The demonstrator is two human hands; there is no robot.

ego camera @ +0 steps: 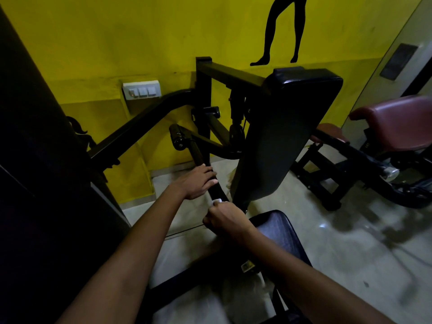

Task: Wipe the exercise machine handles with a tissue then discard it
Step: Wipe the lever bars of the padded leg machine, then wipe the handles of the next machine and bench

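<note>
A black handle bar [197,155] of the exercise machine slants from a roller end at the upper left down toward the seat. My left hand [198,181] grips the bar about halfway down, fingers curled over it. Just below, my right hand [223,218] is curled into a fist around the lower part of the bar with a white tissue [217,201] bunched in it; only a small bit of tissue shows at the top of the fist.
The machine's black back pad [287,136] stands upright right of the bar, with a dark seat [278,230] under my right forearm. A maroon-padded machine [385,122] sits at the right. A yellow wall with a switch plate [141,90] is behind.
</note>
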